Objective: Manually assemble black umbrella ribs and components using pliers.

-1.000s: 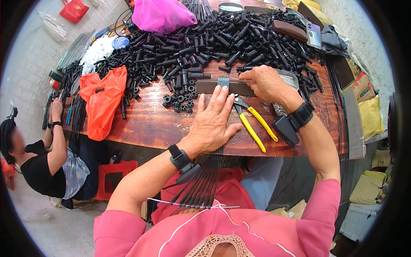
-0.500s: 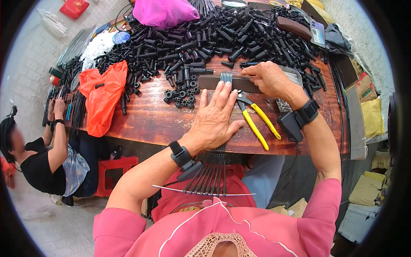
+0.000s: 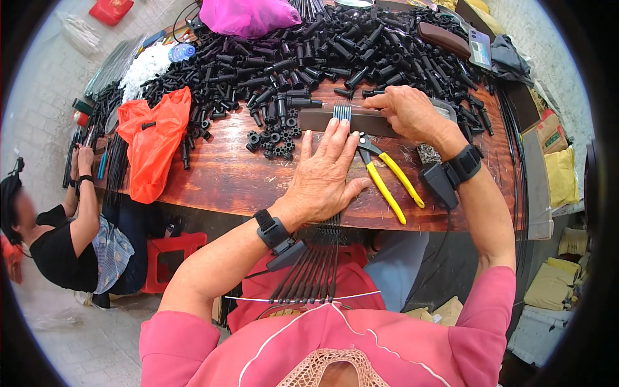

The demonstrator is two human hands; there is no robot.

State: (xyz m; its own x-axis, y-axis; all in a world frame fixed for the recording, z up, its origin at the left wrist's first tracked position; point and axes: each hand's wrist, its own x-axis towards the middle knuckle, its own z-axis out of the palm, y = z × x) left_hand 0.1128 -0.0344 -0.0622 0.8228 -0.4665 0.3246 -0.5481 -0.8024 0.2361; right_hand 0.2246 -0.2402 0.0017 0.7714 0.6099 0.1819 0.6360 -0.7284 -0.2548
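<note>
- The left hand (image 3: pixel 324 177) is laid flat, fingers slightly spread, on thin rods (image 3: pixel 342 112).
- The rods are laid across the brown bar (image 3: pixel 371 123).
- The right hand (image 3: pixel 414 113) is curled; whether anything is pinched cannot be told.

Off yellow-handled pliers (image 3: pixel 390 192): left hand (image 3: pixel 325 174) blocks just left; brown bar (image 3: pixel 316 120) and right hand (image 3: pixel 416 116) block just beyond; black tube heap (image 3: pixel 361 51) farther beyond; passable tabletop (image 3: pixel 225 177) well left.
</note>
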